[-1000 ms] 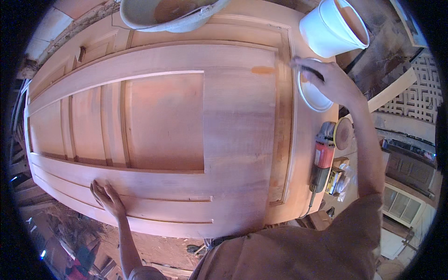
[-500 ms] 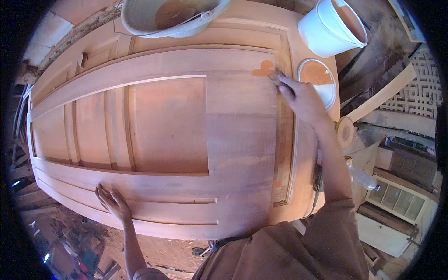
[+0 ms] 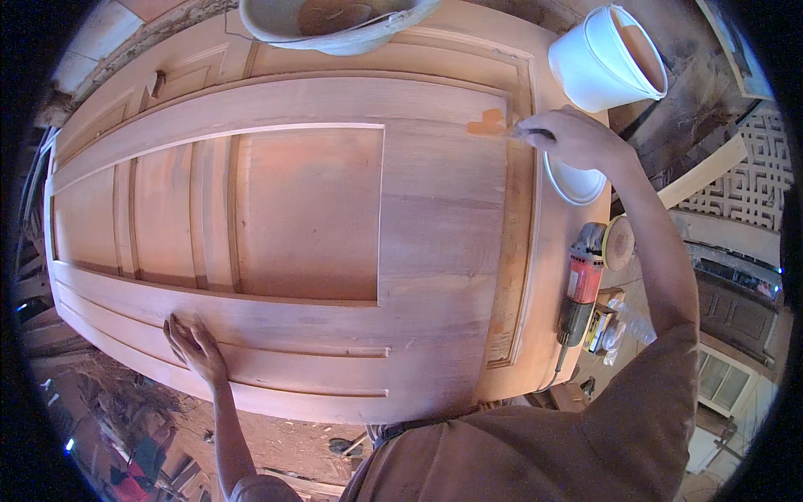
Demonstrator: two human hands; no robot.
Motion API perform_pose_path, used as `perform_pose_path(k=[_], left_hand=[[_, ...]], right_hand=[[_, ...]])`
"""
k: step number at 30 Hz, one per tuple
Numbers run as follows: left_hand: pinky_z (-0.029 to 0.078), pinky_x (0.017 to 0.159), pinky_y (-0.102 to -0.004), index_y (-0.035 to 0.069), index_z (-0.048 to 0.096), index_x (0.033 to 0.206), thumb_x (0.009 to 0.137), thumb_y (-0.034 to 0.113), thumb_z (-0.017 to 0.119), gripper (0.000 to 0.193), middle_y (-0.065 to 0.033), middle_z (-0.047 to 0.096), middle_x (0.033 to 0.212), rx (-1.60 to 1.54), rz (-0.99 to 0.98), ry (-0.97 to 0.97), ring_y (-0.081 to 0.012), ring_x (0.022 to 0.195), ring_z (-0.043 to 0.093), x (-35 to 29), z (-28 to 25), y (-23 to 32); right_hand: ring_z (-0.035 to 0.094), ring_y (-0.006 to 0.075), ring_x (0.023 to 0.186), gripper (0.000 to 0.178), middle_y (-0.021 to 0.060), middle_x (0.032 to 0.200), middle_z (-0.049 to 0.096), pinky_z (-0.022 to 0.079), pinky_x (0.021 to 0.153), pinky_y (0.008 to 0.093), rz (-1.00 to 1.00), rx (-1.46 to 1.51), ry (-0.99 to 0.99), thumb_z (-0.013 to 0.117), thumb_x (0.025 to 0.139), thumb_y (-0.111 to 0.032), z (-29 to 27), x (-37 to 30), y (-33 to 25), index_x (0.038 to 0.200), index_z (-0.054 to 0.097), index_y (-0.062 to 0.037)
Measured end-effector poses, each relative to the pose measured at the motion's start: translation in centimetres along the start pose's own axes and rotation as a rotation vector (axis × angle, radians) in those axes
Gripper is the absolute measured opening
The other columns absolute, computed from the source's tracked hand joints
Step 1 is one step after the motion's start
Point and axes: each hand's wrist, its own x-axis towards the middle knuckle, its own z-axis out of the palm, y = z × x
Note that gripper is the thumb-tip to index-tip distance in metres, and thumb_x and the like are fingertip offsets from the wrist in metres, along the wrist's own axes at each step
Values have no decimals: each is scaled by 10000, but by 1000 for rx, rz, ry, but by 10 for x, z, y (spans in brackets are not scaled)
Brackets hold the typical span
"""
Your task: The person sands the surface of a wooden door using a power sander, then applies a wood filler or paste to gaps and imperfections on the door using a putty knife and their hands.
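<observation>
A pale wooden panel door [image 3: 439, 226] lies flat before me, on top of another panelled door [image 3: 520, 276]. At its far right corner is a smeared patch of orange putty [image 3: 485, 123]. My right hand [image 3: 579, 138] is closed on a putty knife [image 3: 538, 133], whose blade is at the door's right edge, just beside the patch. Beneath that hand is a round white lid [image 3: 577, 187], partly hidden. My left hand [image 3: 197, 345] rests on the near side of the door, fingers spread and holding nothing.
A white bucket [image 3: 590, 69] stands at the far right, and a grey tub [image 3: 351, 42] with a wire handle at the far edge. Nearer on the right lie a red and black angle grinder [image 3: 583, 280] with a round disc [image 3: 619, 243] and a clear plastic bottle [image 3: 634, 322].
My right hand and the putty knife have moved right, off the middle of the putty patch. The patch looks more smoothed and changed in shape. My left hand stays on the door.
</observation>
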Motion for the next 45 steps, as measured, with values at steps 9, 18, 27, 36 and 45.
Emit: perform_pose_path(k=[9,18,27,36,45], left_hand=[[295,1133,-529,14,417,1463,1019,461,483,633,-249,368,1512,10,-10,11,-438,1388,354,-1,8,-5],[293,1136,-527,13,415,1466,1013,470,498,650,-242,368,1517,52,8,8,-432,1394,349,1,9,-18],[302,1126,-548,33,425,1468,1014,502,470,654,-237,371,1515,77,-3,34,-445,1387,347,-5,3,-12],[224,1156,-549,44,418,1459,998,492,479,645,-236,378,1507,112,-50,23,-415,1400,354,-2,4,-10],[183,1163,-584,38,417,1448,986,479,501,645,-256,396,1483,96,-58,54,-428,1397,356,-2,1,-5]], right_hand=[[680,413,921,330,229,1052,694,546,839,481,18,280,419,576,998,-243,76,-12,-10,1292,613,-97],[666,357,1024,343,187,1125,702,516,905,414,-34,93,113,595,987,-231,5,26,-23,1281,624,-58],[680,220,954,358,104,1058,727,535,857,360,-36,142,65,571,1006,-252,-22,-19,21,1304,621,-60],[390,66,451,376,-45,696,454,329,374,222,369,1763,362,546,1019,-453,72,-40,-129,1277,596,-184],[437,100,511,309,30,792,444,407,401,259,-351,2728,26,454,1066,-333,139,28,-167,1083,516,-31]])
